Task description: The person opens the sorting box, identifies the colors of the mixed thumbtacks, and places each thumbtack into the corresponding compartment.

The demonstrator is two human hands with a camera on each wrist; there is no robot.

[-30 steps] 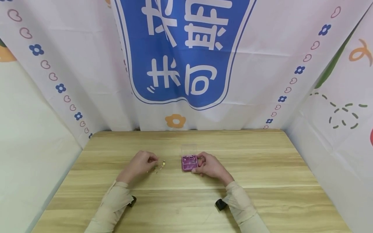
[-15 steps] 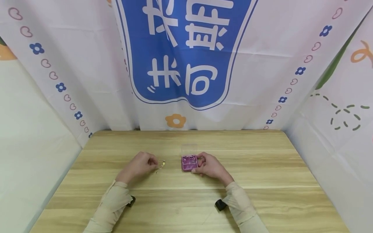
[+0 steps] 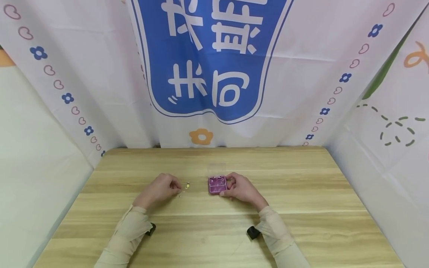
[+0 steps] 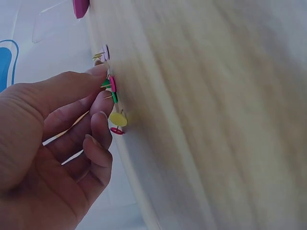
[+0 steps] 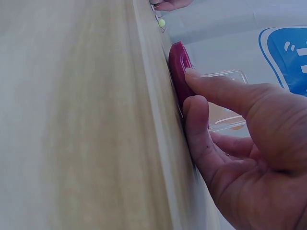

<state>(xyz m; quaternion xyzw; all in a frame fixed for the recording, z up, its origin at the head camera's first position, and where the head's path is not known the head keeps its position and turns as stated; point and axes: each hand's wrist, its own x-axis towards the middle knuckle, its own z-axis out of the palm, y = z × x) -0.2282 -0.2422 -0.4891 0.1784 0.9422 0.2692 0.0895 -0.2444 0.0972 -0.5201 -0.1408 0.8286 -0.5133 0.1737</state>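
Note:
Several thumbtacks, among them a yellow thumbtack (image 4: 118, 119), a red thumbtack (image 4: 116, 130) and a pink thumbtack (image 4: 112, 84), lie loose on the wooden table (image 3: 204, 230). My left hand (image 3: 161, 190) is low over them, thumb and forefinger bent around a green thumbtack (image 4: 106, 83) in the left wrist view; whether they pinch it is unclear. To the right is a small magenta compartment box (image 3: 217, 185), its clear lid (image 3: 217, 169) swung back behind it. With thumb and fingers, my right hand (image 3: 244, 190) grips the box's right side. No contents are discernible in its compartments.
A white printed curtain (image 3: 295, 93) hangs along the table's back edge, with light cloth at both sides. A black wrist camera (image 3: 253, 232) sits under the right forearm, another black camera (image 3: 151, 229) under the left.
My left fingertips have dipped slightly toward the thumbtacks and stay beside them. The right hand keeps its grip on the box. The head view has tilted a little.

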